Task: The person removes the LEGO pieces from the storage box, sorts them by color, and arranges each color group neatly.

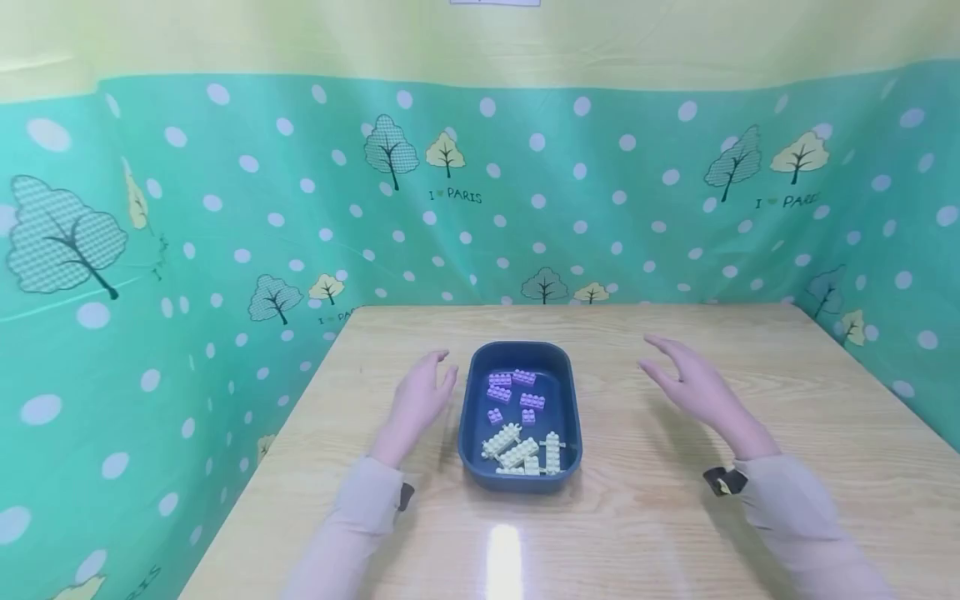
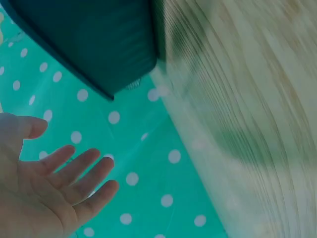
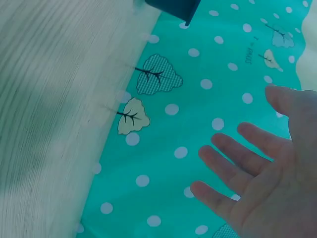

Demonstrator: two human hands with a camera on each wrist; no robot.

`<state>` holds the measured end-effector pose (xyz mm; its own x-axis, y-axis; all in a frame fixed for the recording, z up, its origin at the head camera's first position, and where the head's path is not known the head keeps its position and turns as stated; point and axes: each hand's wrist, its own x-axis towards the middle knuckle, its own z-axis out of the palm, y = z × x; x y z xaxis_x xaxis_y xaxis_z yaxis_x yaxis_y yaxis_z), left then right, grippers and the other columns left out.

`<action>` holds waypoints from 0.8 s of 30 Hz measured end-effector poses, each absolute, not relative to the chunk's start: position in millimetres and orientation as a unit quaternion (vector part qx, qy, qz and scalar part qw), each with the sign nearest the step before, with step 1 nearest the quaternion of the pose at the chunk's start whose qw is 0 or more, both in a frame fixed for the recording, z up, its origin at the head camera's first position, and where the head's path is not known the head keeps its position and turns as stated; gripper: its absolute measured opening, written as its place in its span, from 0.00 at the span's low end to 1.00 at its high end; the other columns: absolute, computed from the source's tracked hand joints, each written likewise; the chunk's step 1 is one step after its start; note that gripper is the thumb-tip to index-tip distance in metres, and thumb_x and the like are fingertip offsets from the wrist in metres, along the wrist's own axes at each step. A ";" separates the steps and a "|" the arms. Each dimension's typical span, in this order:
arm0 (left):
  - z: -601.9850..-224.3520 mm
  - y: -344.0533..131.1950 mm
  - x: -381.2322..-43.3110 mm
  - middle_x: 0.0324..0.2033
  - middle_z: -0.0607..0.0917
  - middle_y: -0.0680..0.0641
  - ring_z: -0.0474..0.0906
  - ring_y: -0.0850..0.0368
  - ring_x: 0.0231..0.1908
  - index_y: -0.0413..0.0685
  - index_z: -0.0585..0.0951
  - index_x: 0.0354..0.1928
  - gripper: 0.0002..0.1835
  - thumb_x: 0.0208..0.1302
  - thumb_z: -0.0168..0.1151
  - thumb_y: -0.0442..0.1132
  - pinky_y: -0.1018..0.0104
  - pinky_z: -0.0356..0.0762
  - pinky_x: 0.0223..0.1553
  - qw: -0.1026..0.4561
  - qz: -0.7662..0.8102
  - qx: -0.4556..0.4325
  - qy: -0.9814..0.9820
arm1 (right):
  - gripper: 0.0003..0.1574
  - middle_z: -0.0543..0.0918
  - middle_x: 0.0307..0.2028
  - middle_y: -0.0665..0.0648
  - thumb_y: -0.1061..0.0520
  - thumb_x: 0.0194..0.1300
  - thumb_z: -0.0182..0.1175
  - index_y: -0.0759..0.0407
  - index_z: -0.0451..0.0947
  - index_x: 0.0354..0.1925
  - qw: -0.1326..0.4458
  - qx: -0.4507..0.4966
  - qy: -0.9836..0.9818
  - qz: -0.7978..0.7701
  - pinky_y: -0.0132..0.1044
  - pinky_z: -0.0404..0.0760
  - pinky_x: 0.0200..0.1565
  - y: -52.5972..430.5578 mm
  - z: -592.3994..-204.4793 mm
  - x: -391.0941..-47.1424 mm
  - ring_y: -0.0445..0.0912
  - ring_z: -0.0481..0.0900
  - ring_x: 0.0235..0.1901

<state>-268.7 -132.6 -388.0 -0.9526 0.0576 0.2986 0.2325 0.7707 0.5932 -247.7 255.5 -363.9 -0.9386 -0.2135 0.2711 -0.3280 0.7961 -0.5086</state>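
Note:
A dark blue rectangular tray (image 1: 519, 483) stands on the table between the two hands. Several purple toy bricks (image 1: 532, 402) lie spread over its far half. Gathered in its near end are several cream-white brick pieces (image 1: 552, 454), some with small side pegs. My left hand (image 1: 422, 398) hovers just left of the tray, fingers spread and relaxed, holding nothing. Farther off on the right, my right hand (image 1: 699, 387) is raised over the table with its thumb apart from the fingers, its palm bare in the right wrist view.
The wooden table (image 1: 630, 533) reaches back to a green dotted curtain (image 1: 540, 225), which also hangs along the left and right sides. Each wrist carries a dark strap (image 1: 724, 481) at the cuff. A bright light reflection lies on the table in front of the tray.

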 end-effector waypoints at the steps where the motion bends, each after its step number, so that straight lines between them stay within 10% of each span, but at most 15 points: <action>1: -388.7 -130.3 -269.7 0.60 0.74 0.40 0.71 0.43 0.60 0.41 0.70 0.62 0.24 0.69 0.50 0.47 0.49 0.70 0.61 0.125 -0.338 -0.078 -0.929 | 0.38 0.62 0.66 0.71 0.43 0.71 0.46 0.66 0.58 0.67 0.100 0.144 -0.942 0.287 0.64 0.57 0.64 253.6 -364.5 -249.2 0.67 0.58 0.65; 16: -408.9 -106.9 -275.6 0.47 0.74 0.33 0.78 0.41 0.44 0.35 0.70 0.60 0.23 0.69 0.50 0.44 0.50 0.79 0.47 0.066 -0.322 -0.055 -0.943 | 0.23 0.83 0.45 0.65 0.53 0.70 0.51 0.67 0.73 0.56 0.122 0.187 -0.925 0.307 0.50 0.80 0.45 206.5 -366.4 -267.1 0.55 0.81 0.41; 24: -412.3 -100.4 -273.0 0.54 0.76 0.32 0.75 0.39 0.53 0.35 0.70 0.61 0.24 0.70 0.46 0.44 0.47 0.74 0.55 0.046 -0.293 -0.053 -0.953 | 0.20 0.84 0.42 0.63 0.54 0.68 0.53 0.65 0.77 0.52 0.116 0.206 -0.922 0.306 0.46 0.82 0.41 182.0 -362.9 -268.7 0.52 0.81 0.38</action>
<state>-273.0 -100.4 -412.3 -0.9901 0.0747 0.1186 0.1284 0.8223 0.5543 -268.7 182.0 -362.9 -0.8882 -0.3095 0.3395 -0.4512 0.7271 -0.5175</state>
